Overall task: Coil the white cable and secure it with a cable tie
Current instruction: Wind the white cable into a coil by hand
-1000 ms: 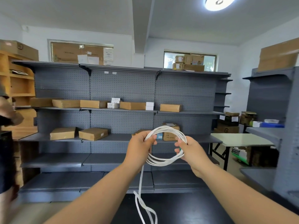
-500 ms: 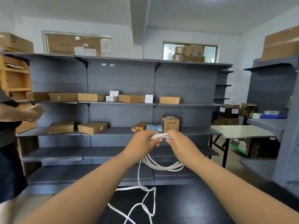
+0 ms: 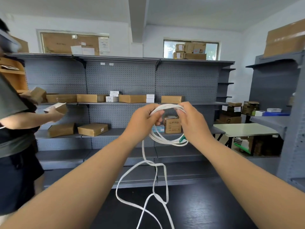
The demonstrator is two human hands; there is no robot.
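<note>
Our left hand (image 3: 143, 119) and right hand (image 3: 193, 123) both grip the top of the coiled cable (image 3: 162, 139), held up before grey shelves (image 3: 122, 76) stocked with brown boxes (image 3: 92, 98). Its loose tail hangs in loops over the black table (image 3: 206, 210) below us. A person (image 3: 14, 129) stands at the left holding a box, and a pale table (image 3: 242, 129) sits at the right.

Both bare forearms reach forward from the lower corners of the view and converge toward the middle. The left hand (image 3: 143, 120) curls its fingers and thumb round the top of the thin white coiled cable (image 3: 166, 140). The right hand (image 3: 192, 122), just beside it, grips the same loops, its back toward the camera.
</note>
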